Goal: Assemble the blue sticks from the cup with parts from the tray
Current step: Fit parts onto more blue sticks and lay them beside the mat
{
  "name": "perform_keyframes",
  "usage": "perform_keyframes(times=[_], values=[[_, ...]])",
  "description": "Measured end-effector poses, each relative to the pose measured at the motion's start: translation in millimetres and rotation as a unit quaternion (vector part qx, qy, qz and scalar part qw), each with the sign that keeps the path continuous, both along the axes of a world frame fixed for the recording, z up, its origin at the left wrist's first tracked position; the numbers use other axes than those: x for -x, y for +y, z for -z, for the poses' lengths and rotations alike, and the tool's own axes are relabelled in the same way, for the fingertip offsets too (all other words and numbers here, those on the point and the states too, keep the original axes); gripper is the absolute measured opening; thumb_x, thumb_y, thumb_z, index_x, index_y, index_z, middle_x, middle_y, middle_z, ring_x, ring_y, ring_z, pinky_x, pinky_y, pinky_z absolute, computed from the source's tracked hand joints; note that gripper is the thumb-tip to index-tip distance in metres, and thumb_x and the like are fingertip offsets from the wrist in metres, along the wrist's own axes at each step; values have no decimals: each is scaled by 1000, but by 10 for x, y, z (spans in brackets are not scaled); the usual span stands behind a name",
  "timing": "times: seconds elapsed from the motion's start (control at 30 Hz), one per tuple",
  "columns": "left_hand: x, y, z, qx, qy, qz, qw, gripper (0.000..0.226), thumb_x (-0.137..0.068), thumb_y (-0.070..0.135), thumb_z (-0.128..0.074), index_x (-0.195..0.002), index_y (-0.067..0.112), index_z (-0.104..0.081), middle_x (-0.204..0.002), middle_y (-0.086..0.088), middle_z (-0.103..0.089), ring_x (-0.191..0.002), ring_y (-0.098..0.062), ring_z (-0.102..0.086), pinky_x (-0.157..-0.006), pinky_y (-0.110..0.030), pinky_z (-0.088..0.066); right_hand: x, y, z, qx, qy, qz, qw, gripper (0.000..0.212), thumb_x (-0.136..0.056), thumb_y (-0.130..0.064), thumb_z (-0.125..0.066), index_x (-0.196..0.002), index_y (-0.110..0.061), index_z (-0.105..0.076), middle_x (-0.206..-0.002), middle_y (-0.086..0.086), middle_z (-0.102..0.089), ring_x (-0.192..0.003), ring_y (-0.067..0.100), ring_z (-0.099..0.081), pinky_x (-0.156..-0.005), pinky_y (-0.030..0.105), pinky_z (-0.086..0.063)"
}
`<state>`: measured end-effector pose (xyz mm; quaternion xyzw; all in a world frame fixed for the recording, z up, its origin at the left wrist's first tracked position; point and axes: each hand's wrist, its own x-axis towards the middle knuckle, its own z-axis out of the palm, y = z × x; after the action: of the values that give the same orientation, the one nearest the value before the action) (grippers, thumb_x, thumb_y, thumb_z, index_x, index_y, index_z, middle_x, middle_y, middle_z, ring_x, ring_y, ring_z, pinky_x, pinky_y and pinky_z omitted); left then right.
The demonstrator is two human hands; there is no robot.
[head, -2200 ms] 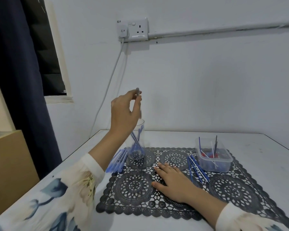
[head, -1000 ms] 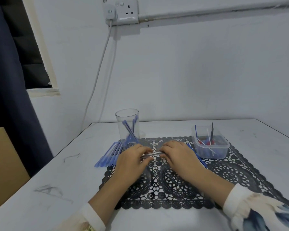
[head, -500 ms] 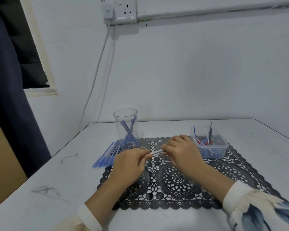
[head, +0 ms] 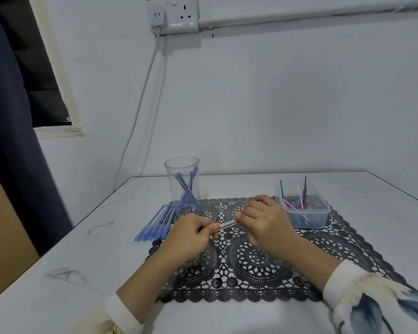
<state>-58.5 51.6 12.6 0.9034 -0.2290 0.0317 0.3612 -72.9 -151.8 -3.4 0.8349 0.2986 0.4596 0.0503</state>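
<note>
**Held stick point(head: 228, 223), spanning both hands just above the mat point(head: 256, 268).**

From my left: laid-out blue sticks point(head: 156, 221) lie flat at the mat's edge. The cup point(head: 182, 179) stands upright just behind them, with more sticks leaning inside. My left hand point(head: 191, 233) pinches one end of the held stick. Its long axis runs left to right, rising slightly toward my right hand point(head: 266, 225), whose curled fingers grasp the other end. The tray point(head: 321, 219) sits just beside the right hand, with thin rods point(head: 305, 189) standing in it. I judge the right hand the nearer for fetching a part, with nothing in the way.
</note>
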Motion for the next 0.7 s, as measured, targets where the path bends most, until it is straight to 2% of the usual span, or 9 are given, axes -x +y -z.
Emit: perform_keyframes(times=[0.07, 0.13, 0.23, 0.3, 0.37, 0.47, 0.53, 0.6, 0.7], values=[[7, 5, 1, -26, -21, -6, 999, 35, -93, 34, -51, -60, 29, -62, -45, 6, -46, -44, -9, -38, -53, -26, -35, -14, 11, 8, -2, 18, 5, 1000, 17, -64, -10, -75, -81, -14, -70, -71, -3, -66, -69, 16, -59, -74, 30, -47], [22, 18, 4, -79, -71, -14, 994, 29, -94, 37, -48, -70, 30, -63, -50, 8, -51, -50, -6, -46, -56, -28, -42, -18, 36, 15, -7, 52, 8, 999, 9, -73, -17, -69, -82, -15, -70, -73, -3, -66, -70, 16, -60, -70, 28, -49], [33, 28, 5, -126, -142, -21, 982, 26, -94, 41, -44, -89, 28, -67, -62, 10, -59, -60, -4, -51, -59, -24, -43, 2, 66, 23, -34, 122, 10, 992, 29, -85, -28, -46, -86, -15, -72, -76, -5, -66, -72, 13, -59, -65, 25, -51], [28, 30, 2, -139, -166, -25, 976, 26, -94, 42, -44, -95, 30, -67, -69, 9, -64, -65, -5, -54, -61, -23, -44, 20, 82, 24, -50, 156, 5, 986, 34, -87, -28, -43, -91, -13, -73, -77, -5, -67, -73, 12, -59, -66, 24, -52], [15, 39, 8, -138, -169, -23, 976, 26, -93, 42, -45, -99, 31, -68, -73, 9, -66, -68, -5, -57, -64, -23, -46, 22, 95, 26, -62, 165, -5, 984, 35, -86, -26, -42, -92, -12, -73, -75, -4, -67, -71, 13, -60, -64, 24, -53], [8, 39, 18, -145, -170, -13, 975, 26, -93, 43, -46, -99, 31, -68, -70, 8, -66, -63, -6, -54, -64, -24, -47, 31, 102, 30, -75, 164, -22, 983, 31, -82, -20, -45, -90, -13, -73, -74, -4, -67, -70, 14, -60, -61, 27, -54], [2, 36, 27, -146, -170, -8, 975, 26, -93, 43, -46, -98, 31, -69, -69, 8, -66, -61, -5, -52, -62, -23, -46, 36, 97, 40, -78, 161, -30, 983, 23, -78, -9, -55, -92, -12, -72, -75, -2, -66, -71, 16, -60, -60, 30, -54], [-1, 35, 33, -139, -173, -5, 975, 26, -92, 43, -46, -98, 31, -69, -71, 8, -67, -62, -5, -53, -63, -23, -47, 35, 104, 45, -85, 152, -33, 984, 27, -71, -1, -67, -96, -10, -71, -77, 0, -65, -72, 19, -60, -58, 30, -53], [19, 34, 34, -123, -183, 8, 975, 26, -92, 42, -47, -98, 31, -70, -71, 8, -68, -61, -5, -52, -64, -22, -46, 46, 126, 25, -96, 131, -35, 986, 26, -77, -8, -53, -95, -8, -71, -76, 3, -60, -66, 20, -58, -51, 27, -50]])
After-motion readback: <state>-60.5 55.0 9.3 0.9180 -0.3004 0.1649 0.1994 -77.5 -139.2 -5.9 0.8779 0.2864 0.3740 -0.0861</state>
